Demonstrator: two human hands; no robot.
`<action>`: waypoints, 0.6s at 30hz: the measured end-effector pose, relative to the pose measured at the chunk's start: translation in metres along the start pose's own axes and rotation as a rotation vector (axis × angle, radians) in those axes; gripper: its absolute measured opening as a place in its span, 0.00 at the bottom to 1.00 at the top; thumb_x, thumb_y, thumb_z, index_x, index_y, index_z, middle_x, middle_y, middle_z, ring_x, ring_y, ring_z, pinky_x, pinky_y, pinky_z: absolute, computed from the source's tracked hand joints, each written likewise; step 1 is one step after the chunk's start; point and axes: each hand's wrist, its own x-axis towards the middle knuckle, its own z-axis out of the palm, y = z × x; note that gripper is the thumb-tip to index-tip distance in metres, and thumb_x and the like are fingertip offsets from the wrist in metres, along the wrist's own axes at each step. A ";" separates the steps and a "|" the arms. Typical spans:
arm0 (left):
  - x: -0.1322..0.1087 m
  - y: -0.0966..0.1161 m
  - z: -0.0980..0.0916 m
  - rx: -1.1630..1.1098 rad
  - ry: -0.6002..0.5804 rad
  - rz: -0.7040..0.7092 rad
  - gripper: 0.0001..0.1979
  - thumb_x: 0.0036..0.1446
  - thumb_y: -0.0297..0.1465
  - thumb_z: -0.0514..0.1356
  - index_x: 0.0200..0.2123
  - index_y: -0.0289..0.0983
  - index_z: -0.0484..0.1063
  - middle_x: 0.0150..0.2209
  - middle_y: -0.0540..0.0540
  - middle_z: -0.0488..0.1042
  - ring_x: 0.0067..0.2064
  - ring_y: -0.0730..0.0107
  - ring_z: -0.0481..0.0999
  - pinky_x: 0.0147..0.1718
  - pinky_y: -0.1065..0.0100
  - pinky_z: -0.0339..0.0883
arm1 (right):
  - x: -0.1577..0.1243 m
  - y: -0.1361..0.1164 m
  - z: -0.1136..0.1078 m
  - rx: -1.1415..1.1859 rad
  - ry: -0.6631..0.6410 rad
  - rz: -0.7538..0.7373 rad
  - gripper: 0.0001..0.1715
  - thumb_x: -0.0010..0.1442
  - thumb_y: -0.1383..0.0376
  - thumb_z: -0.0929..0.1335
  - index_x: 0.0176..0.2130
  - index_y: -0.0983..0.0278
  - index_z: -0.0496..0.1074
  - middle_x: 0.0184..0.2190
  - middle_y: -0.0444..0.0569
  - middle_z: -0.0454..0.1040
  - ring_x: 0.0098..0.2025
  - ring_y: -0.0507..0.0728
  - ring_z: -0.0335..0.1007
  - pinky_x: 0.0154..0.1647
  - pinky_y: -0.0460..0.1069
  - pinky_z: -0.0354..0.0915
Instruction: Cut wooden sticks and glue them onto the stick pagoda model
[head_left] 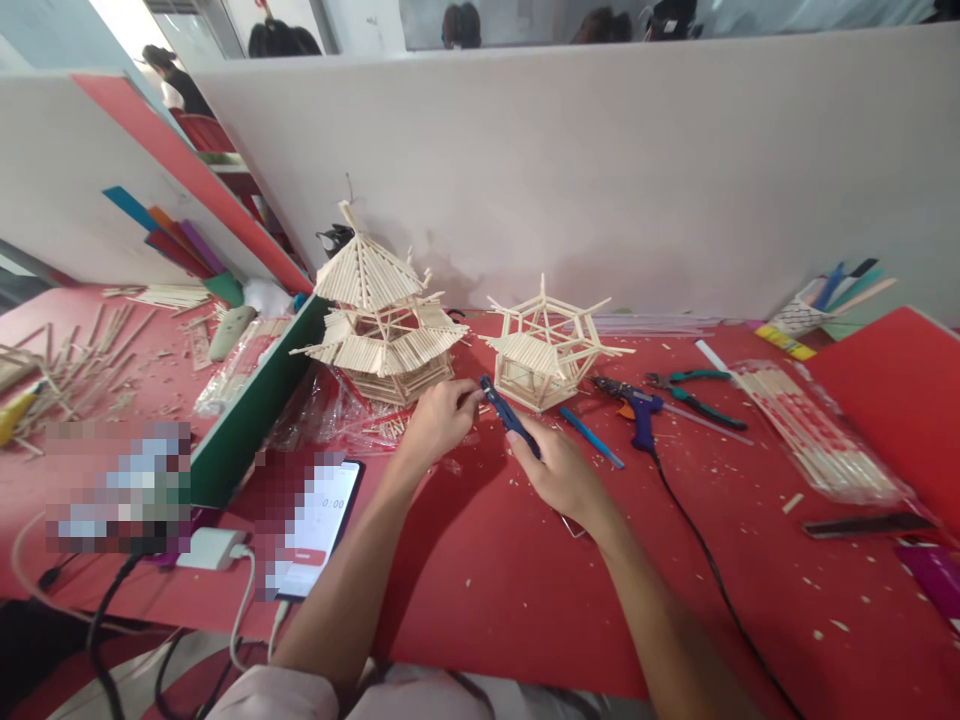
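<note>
My right hand is wrapped round a slim dark blue utility knife, its far end pointing up and left. Close to that end, my left hand is closed in a pinch; whatever lies between its fingertips is too small to make out. Behind my left hand stands a two-tiered pavilion model of thin wooden sticks. A smaller stick model sits just beyond the knife, its roof partly covered with sticks and otherwise an open frame.
Right of the models lie a blue pen, a blue glue gun with its cord, and green-handled pliers. Bagged sticks are further right. A lit phone is by my left forearm, near a green divider. A pale partition closes the back.
</note>
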 end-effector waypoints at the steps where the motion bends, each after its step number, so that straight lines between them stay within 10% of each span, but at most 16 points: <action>1: 0.000 0.000 0.000 0.005 0.000 0.001 0.15 0.63 0.29 0.54 0.24 0.36 0.71 0.25 0.49 0.74 0.28 0.70 0.71 0.32 0.70 0.59 | 0.000 0.000 0.000 -0.009 0.000 0.001 0.27 0.71 0.59 0.58 0.65 0.60 0.63 0.57 0.54 0.74 0.59 0.63 0.70 0.61 0.59 0.63; 18: 0.000 -0.002 -0.003 -0.017 -0.024 0.043 0.16 0.64 0.29 0.52 0.23 0.36 0.68 0.24 0.48 0.73 0.28 0.70 0.70 0.31 0.69 0.58 | 0.000 -0.003 0.004 -0.104 0.044 0.020 0.23 0.70 0.60 0.58 0.59 0.60 0.69 0.46 0.53 0.80 0.48 0.63 0.76 0.48 0.54 0.68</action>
